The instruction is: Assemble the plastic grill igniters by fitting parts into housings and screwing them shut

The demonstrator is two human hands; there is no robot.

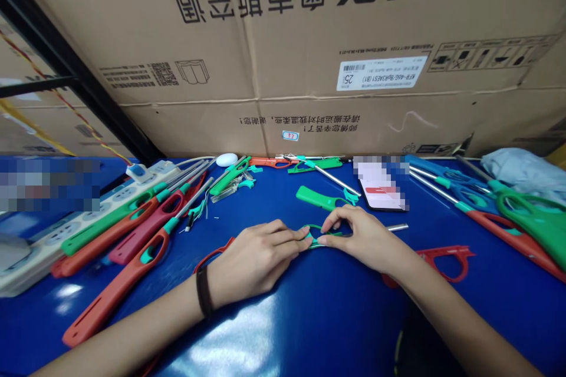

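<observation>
Both my hands rest on the blue table [318, 318] and meet over a green lighter handle shell [325, 234]. My left hand [256, 256] lies knuckles up, its fingertips pressed on the shell's left end. My right hand [358, 238] pinches the shell's top edge between thumb and forefinger. A metal tube tip [397, 227] sticks out to the right of my right hand. A red handle shell [212, 254] peeks out under my left hand. Another green shell half [321, 198] lies just beyond my hands.
Several long red and green lighters [132, 230] lie at the left beside a white power strip [53, 235]. More lighters [508, 212] lie at the right, a red shell [446, 259] near my right forearm. A phone [382, 191] lies behind. A cardboard box [309, 41] walls the back.
</observation>
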